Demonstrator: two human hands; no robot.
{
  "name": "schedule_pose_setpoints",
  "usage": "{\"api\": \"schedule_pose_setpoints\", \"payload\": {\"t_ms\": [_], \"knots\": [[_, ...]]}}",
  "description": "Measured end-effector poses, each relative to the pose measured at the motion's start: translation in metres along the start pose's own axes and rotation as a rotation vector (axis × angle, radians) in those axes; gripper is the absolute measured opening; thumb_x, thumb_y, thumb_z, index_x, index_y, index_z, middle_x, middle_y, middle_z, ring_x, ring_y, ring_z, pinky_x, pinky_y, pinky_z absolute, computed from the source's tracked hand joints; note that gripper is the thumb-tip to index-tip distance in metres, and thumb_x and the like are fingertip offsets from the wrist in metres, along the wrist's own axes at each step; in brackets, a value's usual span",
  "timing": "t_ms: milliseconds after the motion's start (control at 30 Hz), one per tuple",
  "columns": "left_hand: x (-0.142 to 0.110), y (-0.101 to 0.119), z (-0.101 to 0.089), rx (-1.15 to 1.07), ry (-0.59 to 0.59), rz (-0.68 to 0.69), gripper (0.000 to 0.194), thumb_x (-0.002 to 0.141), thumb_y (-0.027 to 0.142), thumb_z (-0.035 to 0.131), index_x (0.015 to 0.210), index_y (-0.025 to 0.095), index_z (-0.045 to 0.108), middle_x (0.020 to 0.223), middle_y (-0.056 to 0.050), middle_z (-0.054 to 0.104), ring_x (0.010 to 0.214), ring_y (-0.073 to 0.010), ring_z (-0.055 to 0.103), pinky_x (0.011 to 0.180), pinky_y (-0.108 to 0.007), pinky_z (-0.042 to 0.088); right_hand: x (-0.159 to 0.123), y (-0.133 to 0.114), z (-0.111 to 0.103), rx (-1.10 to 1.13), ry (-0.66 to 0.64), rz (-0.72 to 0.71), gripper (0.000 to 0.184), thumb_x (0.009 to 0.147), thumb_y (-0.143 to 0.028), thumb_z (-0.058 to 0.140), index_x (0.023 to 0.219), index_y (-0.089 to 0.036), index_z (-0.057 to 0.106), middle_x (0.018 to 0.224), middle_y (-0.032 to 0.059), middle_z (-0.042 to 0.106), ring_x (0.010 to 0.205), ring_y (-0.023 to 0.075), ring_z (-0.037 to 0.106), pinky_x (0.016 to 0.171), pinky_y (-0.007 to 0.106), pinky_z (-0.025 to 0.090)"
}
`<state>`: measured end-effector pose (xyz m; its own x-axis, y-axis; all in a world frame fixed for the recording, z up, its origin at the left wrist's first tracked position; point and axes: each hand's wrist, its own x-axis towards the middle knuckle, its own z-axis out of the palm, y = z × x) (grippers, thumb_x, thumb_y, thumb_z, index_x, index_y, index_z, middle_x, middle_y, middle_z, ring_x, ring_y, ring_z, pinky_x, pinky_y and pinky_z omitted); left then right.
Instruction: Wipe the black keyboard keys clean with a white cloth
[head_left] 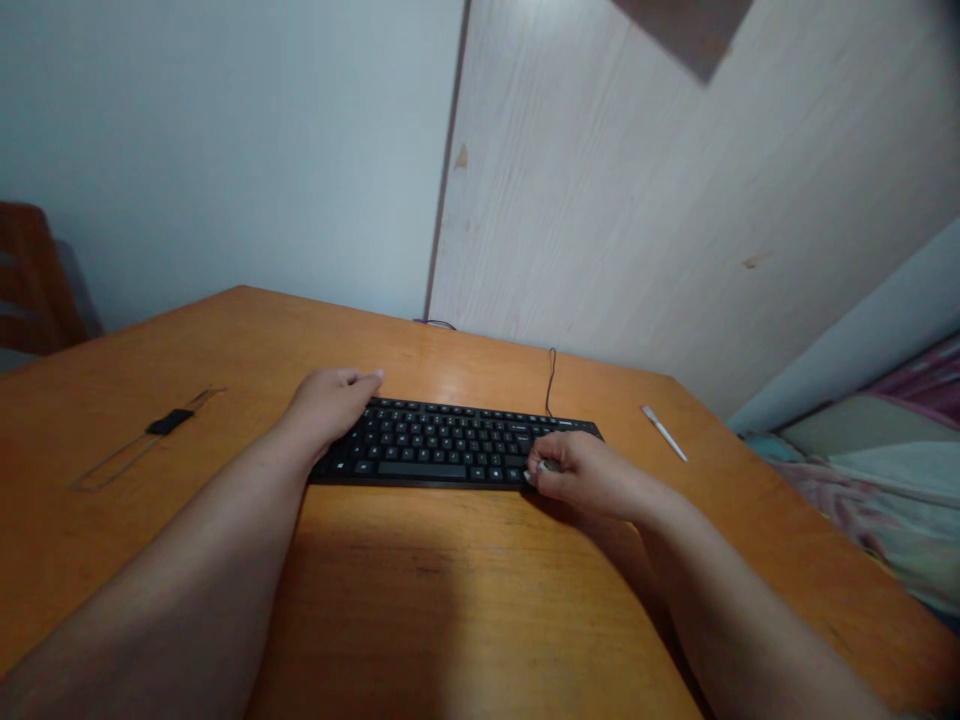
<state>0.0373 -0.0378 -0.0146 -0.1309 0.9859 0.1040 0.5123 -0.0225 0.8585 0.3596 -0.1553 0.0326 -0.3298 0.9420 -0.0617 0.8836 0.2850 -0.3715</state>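
A black computer keyboard [427, 440] lies flat on the wooden table [420, 590], its cable [551, 385] running back toward the wall. At its left end is my left hand [330, 400], closed against the edge, with the thumb along the back corner and the other fingers mostly hidden. My right hand [566, 465] rests over the keys on the right side. Its fingers are curled and pinched together around something small and pale, too little of which shows to name.
To the right lies a slim white stick [664, 433], like a pen or brush. On the left is a thin, see-through long object with a black band [169, 421]. A wooden chair [34, 280] stands at far left; cloth bedding [862, 490] is beyond the right edge.
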Motion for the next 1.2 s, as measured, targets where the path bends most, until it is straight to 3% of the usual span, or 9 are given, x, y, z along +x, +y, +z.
{"api": "schedule_pose_setpoints", "payload": {"t_ms": [467,700,933,1200], "knots": [[0.002,-0.002,0.001,0.138,0.007,0.1,0.05,0.077,0.065,0.049,0.065,0.019,0.065,0.057,-0.002,0.06,0.058,-0.02,0.055,0.05,-0.029,0.032,0.001,0.001,0.005,0.012,0.005,-0.02,0.01,0.076,-0.017,0.055,0.078,-0.021,0.064,0.07,-0.0019,0.062,0.063,0.0127,0.052,0.056,0.023,0.031],[0.001,-0.001,0.0,0.143,0.009,0.113,0.048,0.078,0.064,0.05,0.065,0.02,0.064,0.058,-0.001,0.059,0.06,-0.0196,0.056,0.052,-0.029,0.032,0.001,-0.003,0.007,0.069,0.068,-0.044,0.012,0.078,-0.016,0.053,0.08,-0.021,0.064,0.074,-0.0016,0.063,0.067,0.0134,0.054,0.058,0.023,0.033],[0.001,0.0,0.001,0.172,0.02,0.114,0.047,0.079,0.062,0.05,0.064,0.019,0.063,0.057,-0.001,0.059,0.06,-0.0191,0.055,0.052,-0.029,0.03,0.003,-0.022,0.015,-0.035,0.092,-0.052,0.01,0.08,-0.019,0.054,0.08,-0.022,0.064,0.076,0.0,0.064,0.069,0.0142,0.053,0.059,0.025,0.031],[0.0,0.001,0.001,0.152,0.024,0.106,0.046,0.079,0.06,0.05,0.064,0.019,0.064,0.055,0.0,0.058,0.058,-0.0183,0.054,0.052,-0.029,0.03,0.003,-0.019,0.012,-0.11,0.093,-0.03,0.009,0.078,-0.019,0.056,0.079,-0.023,0.064,0.074,-0.0007,0.065,0.068,0.0143,0.053,0.059,0.026,0.029]]}}
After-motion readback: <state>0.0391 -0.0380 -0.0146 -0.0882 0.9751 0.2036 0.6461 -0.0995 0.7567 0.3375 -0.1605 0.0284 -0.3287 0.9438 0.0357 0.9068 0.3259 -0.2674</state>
